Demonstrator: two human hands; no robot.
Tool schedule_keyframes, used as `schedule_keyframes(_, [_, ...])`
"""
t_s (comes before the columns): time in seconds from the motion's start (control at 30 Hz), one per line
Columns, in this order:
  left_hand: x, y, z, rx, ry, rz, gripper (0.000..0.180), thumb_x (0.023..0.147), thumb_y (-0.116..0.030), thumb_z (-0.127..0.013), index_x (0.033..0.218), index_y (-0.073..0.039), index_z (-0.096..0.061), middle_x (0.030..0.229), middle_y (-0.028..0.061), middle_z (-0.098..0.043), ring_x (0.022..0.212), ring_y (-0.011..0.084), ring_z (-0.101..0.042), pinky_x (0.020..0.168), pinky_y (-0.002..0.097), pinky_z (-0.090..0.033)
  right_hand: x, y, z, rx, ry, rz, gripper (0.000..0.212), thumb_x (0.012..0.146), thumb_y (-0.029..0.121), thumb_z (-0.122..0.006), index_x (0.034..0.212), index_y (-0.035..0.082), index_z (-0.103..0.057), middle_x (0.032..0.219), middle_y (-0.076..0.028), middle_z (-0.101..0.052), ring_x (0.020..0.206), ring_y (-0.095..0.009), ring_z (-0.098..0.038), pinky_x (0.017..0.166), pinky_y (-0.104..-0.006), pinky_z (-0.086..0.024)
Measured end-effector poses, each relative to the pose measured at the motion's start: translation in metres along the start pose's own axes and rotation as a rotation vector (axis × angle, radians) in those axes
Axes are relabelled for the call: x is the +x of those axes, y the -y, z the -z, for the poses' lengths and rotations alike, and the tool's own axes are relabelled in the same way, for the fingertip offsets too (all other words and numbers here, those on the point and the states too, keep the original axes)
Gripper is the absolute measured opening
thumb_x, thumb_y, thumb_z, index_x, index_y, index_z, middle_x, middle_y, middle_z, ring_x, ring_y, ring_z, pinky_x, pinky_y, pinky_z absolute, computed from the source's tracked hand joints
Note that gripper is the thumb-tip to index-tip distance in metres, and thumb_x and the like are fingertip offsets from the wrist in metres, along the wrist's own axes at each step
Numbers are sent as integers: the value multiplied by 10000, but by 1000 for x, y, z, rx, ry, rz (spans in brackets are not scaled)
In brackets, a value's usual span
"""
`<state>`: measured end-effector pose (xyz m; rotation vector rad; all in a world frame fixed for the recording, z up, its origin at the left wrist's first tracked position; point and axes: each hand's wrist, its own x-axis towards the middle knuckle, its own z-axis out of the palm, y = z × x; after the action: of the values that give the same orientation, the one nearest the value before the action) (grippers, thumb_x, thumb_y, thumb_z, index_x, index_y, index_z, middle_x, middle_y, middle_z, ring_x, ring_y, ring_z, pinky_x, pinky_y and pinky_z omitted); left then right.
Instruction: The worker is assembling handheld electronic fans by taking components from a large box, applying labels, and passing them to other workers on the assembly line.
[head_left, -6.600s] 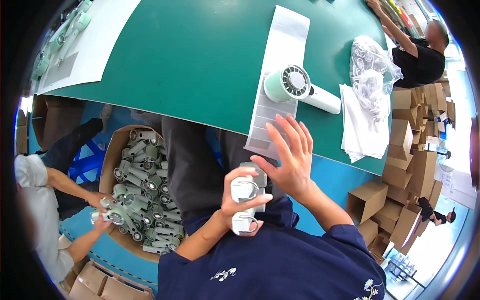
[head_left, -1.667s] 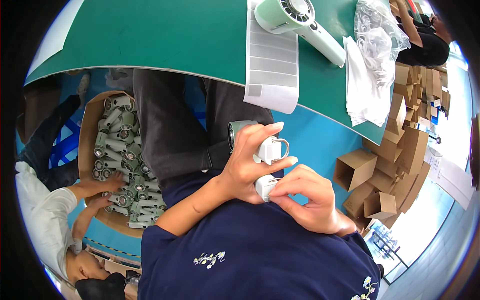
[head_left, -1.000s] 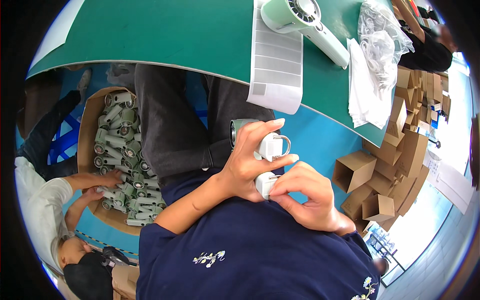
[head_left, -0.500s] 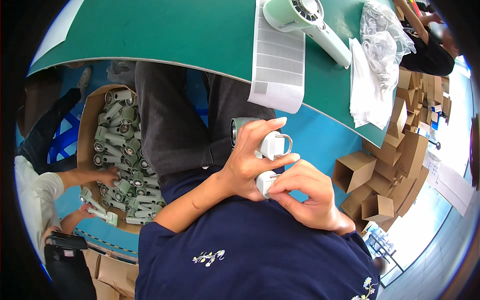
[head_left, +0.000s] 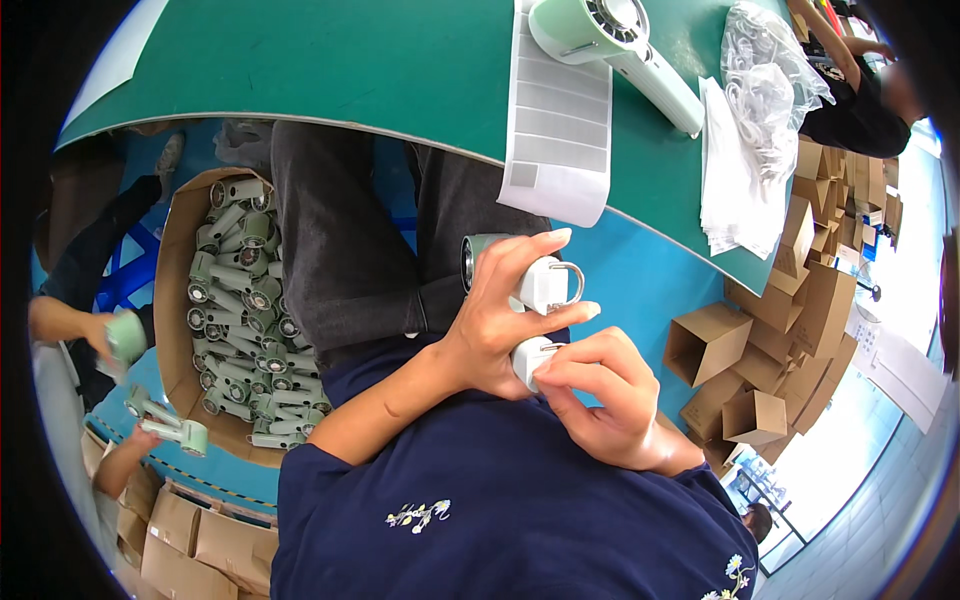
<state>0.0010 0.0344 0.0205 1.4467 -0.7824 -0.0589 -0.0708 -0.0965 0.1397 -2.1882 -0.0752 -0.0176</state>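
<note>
Over my lap my left hand (head_left: 490, 325) is closed around two handheld fans, their white handle ends pointing right. The upper handle end (head_left: 547, 285) carries a metal loop and shows between my fingers. Below it, the lower handle end (head_left: 530, 362) sits against my palm, its metal loop partly covered. A pale green fan head with a dark round grille (head_left: 474, 260) shows behind my left fingers; the second head is hidden. My right hand (head_left: 605, 400) is closed, thumb and forefinger pinching at the lower handle end.
A pale green handheld fan (head_left: 655, 88), a label sheet (head_left: 555, 130) and white cables in plastic bags (head_left: 760, 110) lie on the green table (head_left: 330, 60). Left stands a carton (head_left: 172, 330) of fans; beside it a co-worker's hands hold fans. Cardboard boxes (head_left: 708, 342) are piled right.
The co-worker's hands have left the carton and moved left with green fans in them. My right hand has shifted slightly at the lower handle end; my left hand has barely moved.
</note>
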Motion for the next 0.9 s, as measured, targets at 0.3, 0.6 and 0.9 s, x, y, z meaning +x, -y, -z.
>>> schedule_keyframes(0.3, [2, -1, 2, 8, -6, -2, 533, 625, -312, -815, 1131, -150, -768, 1498, 247, -436, 1229, 398, -504, 1027, 489, -404, 0, 2, -4, -65, -50, 33, 343, 693, -126, -790, 985, 40, -723, 930, -100, -682, 775, -234, -632, 671, -317, -519])
schedule_keyframes(0.6, [-1, 0, 1, 15, -10, 9, 527, 642, -347, -809, 1131, -154, -767, 1498, 244, -436, 1231, 398, -507, 1027, 487, -408, -5, 3, -8, -162, -122, -9, 357, 689, -72, -830, 1014, 58, -761, 1138, -135, -624, 879, -231, -623, 729, -316, -520])
schedule_keyframes(0.9, [-3, 6, -2, 41, -22, -28, 523, 643, -355, -802, 1123, -152, -770, 1493, 242, -439, 1232, 400, -508, 1024, 489, -416, -3, -4, -7, -106, -42, 37, 345, 715, -54, -833, 1039, 43, -767, 1195, -150, -607, 979, -253, -629, 785, -336, -541])
